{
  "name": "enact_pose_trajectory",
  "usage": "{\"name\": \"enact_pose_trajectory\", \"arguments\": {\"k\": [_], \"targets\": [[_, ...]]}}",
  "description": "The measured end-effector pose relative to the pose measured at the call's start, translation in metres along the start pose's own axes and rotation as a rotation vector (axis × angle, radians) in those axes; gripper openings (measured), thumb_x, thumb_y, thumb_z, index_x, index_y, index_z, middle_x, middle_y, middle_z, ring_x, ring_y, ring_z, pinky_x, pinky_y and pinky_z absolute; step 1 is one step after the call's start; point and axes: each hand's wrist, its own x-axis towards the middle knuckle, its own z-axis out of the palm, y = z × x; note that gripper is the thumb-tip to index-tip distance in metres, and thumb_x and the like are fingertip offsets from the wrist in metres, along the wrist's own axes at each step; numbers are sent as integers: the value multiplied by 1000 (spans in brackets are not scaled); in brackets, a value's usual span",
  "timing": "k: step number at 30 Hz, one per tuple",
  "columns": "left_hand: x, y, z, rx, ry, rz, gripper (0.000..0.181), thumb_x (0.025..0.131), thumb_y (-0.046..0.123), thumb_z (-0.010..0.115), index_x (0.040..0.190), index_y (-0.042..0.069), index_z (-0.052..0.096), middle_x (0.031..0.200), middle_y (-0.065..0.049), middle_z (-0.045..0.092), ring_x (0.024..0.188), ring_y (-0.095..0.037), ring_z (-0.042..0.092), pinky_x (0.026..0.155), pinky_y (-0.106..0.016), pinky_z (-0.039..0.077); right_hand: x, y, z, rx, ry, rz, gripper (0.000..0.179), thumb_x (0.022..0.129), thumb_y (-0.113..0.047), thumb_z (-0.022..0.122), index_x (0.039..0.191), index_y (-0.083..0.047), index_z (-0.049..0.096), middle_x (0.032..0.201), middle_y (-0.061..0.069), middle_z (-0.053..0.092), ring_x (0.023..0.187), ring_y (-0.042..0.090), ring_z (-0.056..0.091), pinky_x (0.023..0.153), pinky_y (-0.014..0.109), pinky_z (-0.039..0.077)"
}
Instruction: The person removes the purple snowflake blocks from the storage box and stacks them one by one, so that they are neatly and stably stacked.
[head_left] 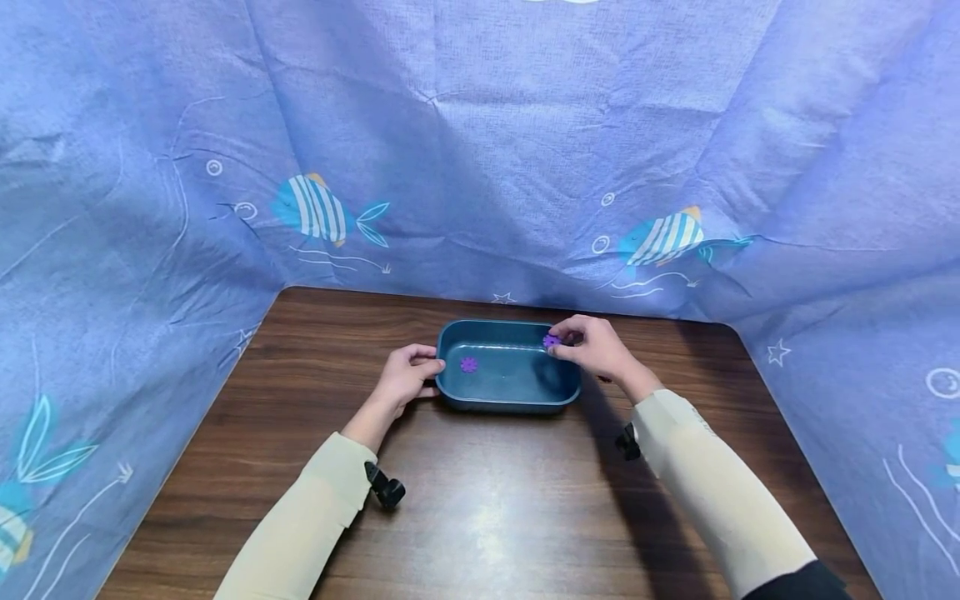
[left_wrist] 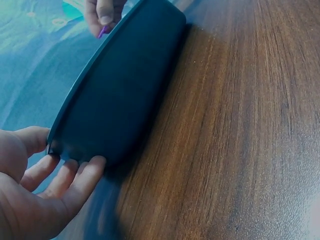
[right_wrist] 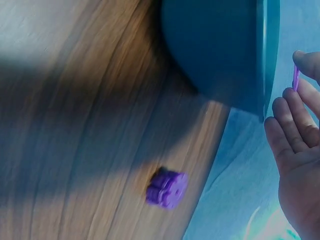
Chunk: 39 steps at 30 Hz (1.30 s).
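A dark teal plastic basin [head_left: 510, 385] with rounded corners sits toward the far edge of the table. My left hand [head_left: 405, 375] grips its left end, the thumb at the rim and the other fingers against the outer wall, as the left wrist view shows. Inside the basin, near that end, lies a purple flower-shaped piece [head_left: 468, 365]. Over the right end of the basin my right hand [head_left: 600, 346] pinches another thin purple flower-shaped piece [right_wrist: 296, 79] between thumb and index finger. Its other fingers extend beside the rim in the right wrist view.
A short stack of purple flower-shaped pieces [right_wrist: 167, 188] lies on the wooden table [head_left: 480, 500] just right of the basin, mostly hidden in the head view. Blue fish-print cloth [head_left: 480, 167] hangs behind the table and at both sides.
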Motion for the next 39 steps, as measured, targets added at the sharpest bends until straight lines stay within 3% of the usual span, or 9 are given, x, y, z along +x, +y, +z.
{"name": "enact_pose_trajectory", "arguments": {"k": [15,22,39], "targets": [[1,-2,0,-18,0,19,41,97,5,68,134,-7,57,109,-14,66,98,-28,70,72,-35,65,-28,39,-20,-11,67,75,27,85,-15,81,110,-7,77,100,10,74,87,22,67,74,27,56],[-1,-3,0,-14,5,15,40,97,5,68,134,-6,58,111,-15,67,101,-30,70,72,-35,66,-43,56,-23,-40,99,107,24,86,-12,79,109,-5,77,101,11,73,87,23,68,73,24,56],[-4,-5,1,-9,11,16,40,98,6,68,135,-4,58,114,-16,66,104,-32,70,73,-36,66,-67,86,-17,-61,148,166,25,88,-13,78,110,0,75,105,16,70,93,28,70,80,29,59]]}}
